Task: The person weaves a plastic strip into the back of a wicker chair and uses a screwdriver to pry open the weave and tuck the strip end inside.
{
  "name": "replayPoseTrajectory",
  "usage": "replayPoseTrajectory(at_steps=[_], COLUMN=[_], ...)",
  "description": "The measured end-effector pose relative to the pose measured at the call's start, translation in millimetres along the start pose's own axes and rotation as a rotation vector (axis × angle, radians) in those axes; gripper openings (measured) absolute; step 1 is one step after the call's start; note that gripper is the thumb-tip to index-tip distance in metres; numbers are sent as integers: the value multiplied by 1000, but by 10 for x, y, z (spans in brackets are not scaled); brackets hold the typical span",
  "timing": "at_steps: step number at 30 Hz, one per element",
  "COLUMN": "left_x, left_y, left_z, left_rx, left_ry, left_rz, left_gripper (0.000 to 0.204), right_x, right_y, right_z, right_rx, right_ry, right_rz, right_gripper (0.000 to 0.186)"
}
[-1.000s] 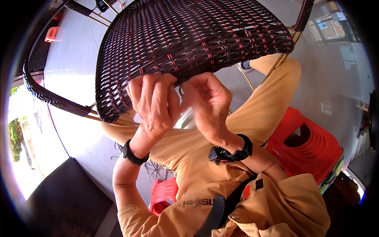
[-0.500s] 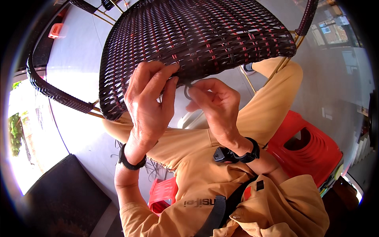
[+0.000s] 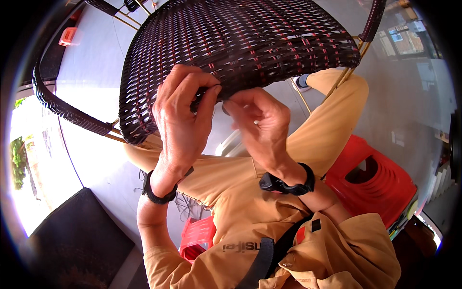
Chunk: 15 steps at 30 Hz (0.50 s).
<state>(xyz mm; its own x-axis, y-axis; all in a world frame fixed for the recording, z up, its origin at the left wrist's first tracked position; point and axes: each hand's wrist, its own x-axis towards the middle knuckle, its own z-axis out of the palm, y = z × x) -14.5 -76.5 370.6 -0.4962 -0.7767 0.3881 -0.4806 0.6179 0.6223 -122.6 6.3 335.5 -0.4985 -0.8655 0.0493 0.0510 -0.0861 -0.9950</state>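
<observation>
A chair seat (image 3: 231, 43) woven from dark brown and red strands tilts up before me. My left hand (image 3: 183, 113) is closed in a pinch at the near edge of the weave, with thumb and forefinger pressed against it. Just to its right, my right hand (image 3: 263, 123) is closed beneath the same edge. Its fingertips pinch a dark weaving strand (image 3: 224, 109), of which only a short bit shows. The right fingers are slightly blurred. What lies exactly between the left fingertips is hidden.
Wrapped armrests (image 3: 72, 113) on gold-coloured metal tubes flank the seat. My legs (image 3: 332, 115) are spread under it. A red plastic stool (image 3: 370, 178) stands at my right, and a smaller red plastic piece (image 3: 198, 233) at my left. Loose strands (image 3: 185, 206) lie on the floor.
My right hand has risen slightly toward the seat edge, and the strand loop that hung at its fingertips now shows only in part. The left hand has shifted slightly at the edge.
</observation>
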Motion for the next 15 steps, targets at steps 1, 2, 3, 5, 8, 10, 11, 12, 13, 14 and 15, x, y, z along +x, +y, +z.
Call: replayPoseTrajectory(at_steps=[1,2,3,5,8,10,11,12,13,14,15], left_x=[-1,11,9,0,67,168,214,251,289,302,310], left_y=[-5,5,13,32,26,85,129,156,152,149,146], left_z=[1,0,-9,-37,-35,-95,-143,-177,-184,-196,-208], left_rx=[-4,-11,-9,11,-129,-148,-97,-45,-63,-59,-81], left_ry=[-21,-38,-28,-69,-17,19,13,7,0,7,-6], left_rz=[5,14,10,9,-2,14,83,152,181,174,146], left_gripper=[10,10,10,11,12,10,9,7,8,8,9], right_x=[34,101,196,430,642,695,727,777,824,857,891], right_y=[-49,-90,-124,-202,-314,-359,-356,-350,-346,-342,-345], right_z=[-54,-119,-178,-279,-285,-270,-273,-283,-287,-275,-261], right_rx=[-170,-255,-292,-402,-498,-525,-524,-507,-490,-487,-477], right_ry=[-34,9,19,-51,-329,-465,-477,-521,-564,-575,-608], right_rz=[-88,-267,-350,-501,-593,-579,-585,-557,-528,-531,-477], right_gripper=[7,8,9,14,17,14,14,13,12,12,11])
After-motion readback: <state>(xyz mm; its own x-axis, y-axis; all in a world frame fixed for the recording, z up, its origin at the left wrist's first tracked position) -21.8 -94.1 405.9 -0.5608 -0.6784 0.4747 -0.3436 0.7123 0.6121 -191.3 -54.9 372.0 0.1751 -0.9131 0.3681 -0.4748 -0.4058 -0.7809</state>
